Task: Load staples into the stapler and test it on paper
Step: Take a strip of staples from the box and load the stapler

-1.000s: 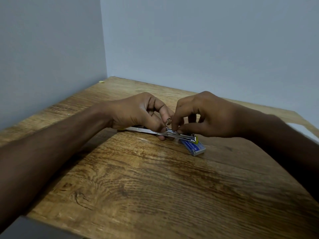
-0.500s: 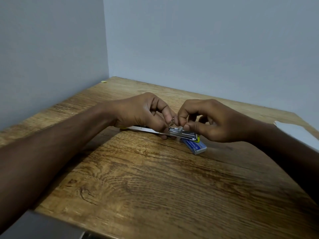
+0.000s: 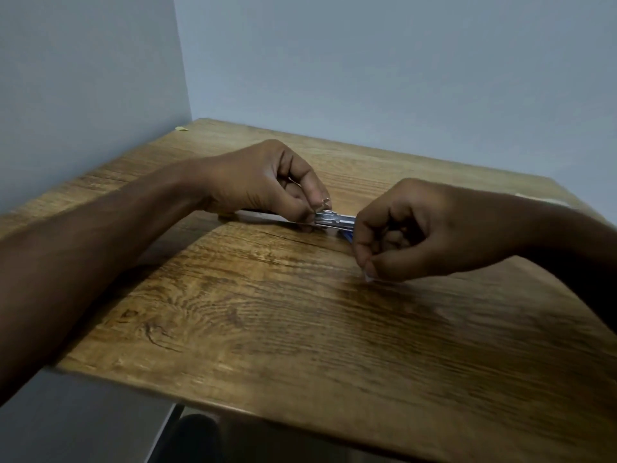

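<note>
The stapler (image 3: 334,219) lies open on the wooden table (image 3: 300,312), its silver metal channel showing between my hands. My left hand (image 3: 263,182) pinches the channel's left end, with a small metal loop sticking up at my fingertips. My right hand (image 3: 430,228) sits just right of the stapler and nearer to me, fingers curled. Its thumb and forefinger pinch a small pale strip (image 3: 368,278) just above the table; I cannot tell whether it is staples. Only a sliver of the blue staple box (image 3: 348,236) shows behind my right hand.
A white sheet of paper (image 3: 537,199) lies at the far right of the table, mostly hidden by my right forearm. A tiny yellow scrap (image 3: 182,129) sits in the far left corner by the wall. Grey walls close off the left and far sides.
My right hand has left the stapler's channel and moved right and toward me, now pinching a small pale strip. My left hand keeps its hold. The view has shifted slightly.
</note>
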